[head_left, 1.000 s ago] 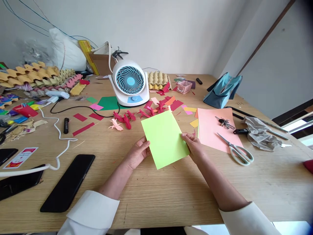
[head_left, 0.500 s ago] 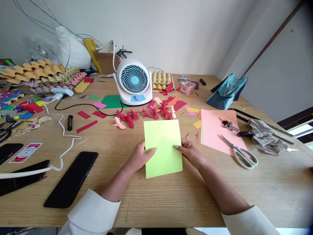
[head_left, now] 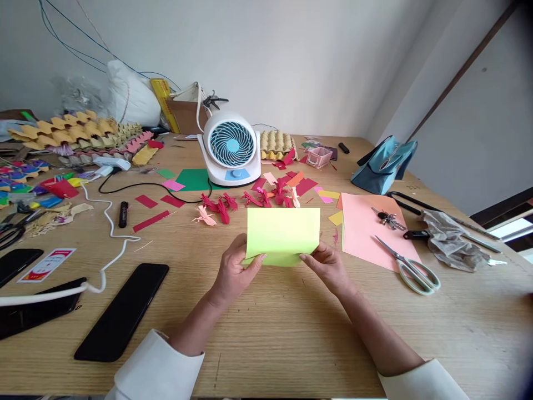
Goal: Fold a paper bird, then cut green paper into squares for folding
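Note:
A light yellow-green sheet of paper (head_left: 283, 233) is held up over the middle of the wooden table, bent across so that its lower part folds back under the upper part. My left hand (head_left: 239, 265) pinches its lower left corner, thumb in front. On the other side my right hand (head_left: 328, 266) grips the lower right corner between thumb and fingers. Just beyond the sheet lie folded red paper figures (head_left: 222, 208) and a pale pink one (head_left: 205, 215).
A white fan (head_left: 232, 147) stands behind the figures. Right: pink sheets (head_left: 360, 222) bearing keys and scissors (head_left: 416, 272), and a blue bag (head_left: 385, 164). Left: a black phone (head_left: 122, 311), a white cable (head_left: 110, 222), a marker (head_left: 123, 214) and egg trays (head_left: 70, 133).
The yellow-green sheet, flat and upright before, is now bent across and looks shorter and wider. Both hands stay at its sides. The view has tilted slightly upward.

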Motion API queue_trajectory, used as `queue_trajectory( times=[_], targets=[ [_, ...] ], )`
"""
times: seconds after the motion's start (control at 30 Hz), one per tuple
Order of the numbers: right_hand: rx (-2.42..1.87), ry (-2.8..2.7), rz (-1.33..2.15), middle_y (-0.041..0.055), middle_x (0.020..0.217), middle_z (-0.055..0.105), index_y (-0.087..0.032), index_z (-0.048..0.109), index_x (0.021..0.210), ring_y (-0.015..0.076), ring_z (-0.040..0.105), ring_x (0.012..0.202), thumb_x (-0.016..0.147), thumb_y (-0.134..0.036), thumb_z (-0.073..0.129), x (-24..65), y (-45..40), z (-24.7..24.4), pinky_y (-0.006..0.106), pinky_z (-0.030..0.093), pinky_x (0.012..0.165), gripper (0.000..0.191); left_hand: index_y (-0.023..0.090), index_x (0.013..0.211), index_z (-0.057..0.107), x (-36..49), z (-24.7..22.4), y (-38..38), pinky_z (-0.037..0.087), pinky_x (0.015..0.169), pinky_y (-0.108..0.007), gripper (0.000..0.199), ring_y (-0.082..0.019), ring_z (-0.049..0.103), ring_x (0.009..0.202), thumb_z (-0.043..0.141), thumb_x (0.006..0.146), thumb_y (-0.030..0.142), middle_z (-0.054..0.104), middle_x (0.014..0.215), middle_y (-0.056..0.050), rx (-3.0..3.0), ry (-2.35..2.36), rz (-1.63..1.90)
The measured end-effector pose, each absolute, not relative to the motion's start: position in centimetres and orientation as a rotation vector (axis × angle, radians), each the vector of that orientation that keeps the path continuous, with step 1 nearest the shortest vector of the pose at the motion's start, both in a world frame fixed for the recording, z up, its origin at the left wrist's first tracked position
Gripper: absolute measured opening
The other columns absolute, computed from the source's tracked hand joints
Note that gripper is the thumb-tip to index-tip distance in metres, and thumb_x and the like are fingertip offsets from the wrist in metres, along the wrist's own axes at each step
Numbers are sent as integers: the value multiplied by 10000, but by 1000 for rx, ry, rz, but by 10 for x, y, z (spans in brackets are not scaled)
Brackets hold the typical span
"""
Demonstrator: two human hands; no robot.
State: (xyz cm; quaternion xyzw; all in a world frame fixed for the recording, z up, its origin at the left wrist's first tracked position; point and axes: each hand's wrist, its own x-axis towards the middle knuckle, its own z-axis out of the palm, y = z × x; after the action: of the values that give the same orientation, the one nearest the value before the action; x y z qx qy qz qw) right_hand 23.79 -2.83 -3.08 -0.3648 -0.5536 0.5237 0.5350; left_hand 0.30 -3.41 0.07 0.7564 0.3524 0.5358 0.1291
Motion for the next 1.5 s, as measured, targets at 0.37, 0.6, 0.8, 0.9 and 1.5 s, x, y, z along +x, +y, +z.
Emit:
queue_trajectory(
  times=[0.37, 0.6, 0.8, 0.9, 1.5],
  targets=[
    [-845, -1465, 877, 70, 1144, 670, -231, 597, 744, 258, 593, 1046, 727, -318, 785, 240, -38, -15, 400, 450, 902, 208, 296, 976, 745, -2, 3, -33, 487, 857, -392, 197, -200, 580, 963, 655, 870, 156, 698, 946, -34, 2428, 825, 1569],
    [-921, -1445, 931, 68, 1173, 652, -248, 594, 732, 288, 564, 1099, 708, -339, 798, 239, -40, -13, 428, 417, 956, 225, 299, 957, 755, -1, 0, -33, 496, 862, -380, 175, -197, 599, 969, 666, 867, 179, 718, 960, -31, 2365, 869, 1506],
    [-940, -1402, 1037, 67, 1126, 665, -253, 601, 740, 300, 566, 1091, 663, -413, 829, 238, -41, -8, 417, 440, 931, 289, 249, 963, 753, 2, 5, -38, 509, 804, -336, 136, -192, 639, 891, 653, 873, 226, 716, 932, -63, 2221, 898, 1422],
    [-960, -1359, 1149, 67, 1052, 683, -257, 636, 816, 275, 604, 975, 668, -488, 810, 236, -42, -10, 389, 479, 852, 325, 211, 973, 749, 2, 8, -43, 512, 743, -302, 153, -188, 650, 832, 654, 862, 255, 711, 901, -74, 2136, 937, 1325],
    [-1123, -1255, 1424, 21, 681, 669, -211, 670, 830, 229, 629, 687, 706, -563, 759, 231, -22, -50, 351, 529, 602, 384, 114, 952, 731, 12, -27, -31, 554, 660, -337, 536, -266, 722, 772, 803, 644, 547, 767, 924, -126, 1035, 1266, 932]
  ],
)
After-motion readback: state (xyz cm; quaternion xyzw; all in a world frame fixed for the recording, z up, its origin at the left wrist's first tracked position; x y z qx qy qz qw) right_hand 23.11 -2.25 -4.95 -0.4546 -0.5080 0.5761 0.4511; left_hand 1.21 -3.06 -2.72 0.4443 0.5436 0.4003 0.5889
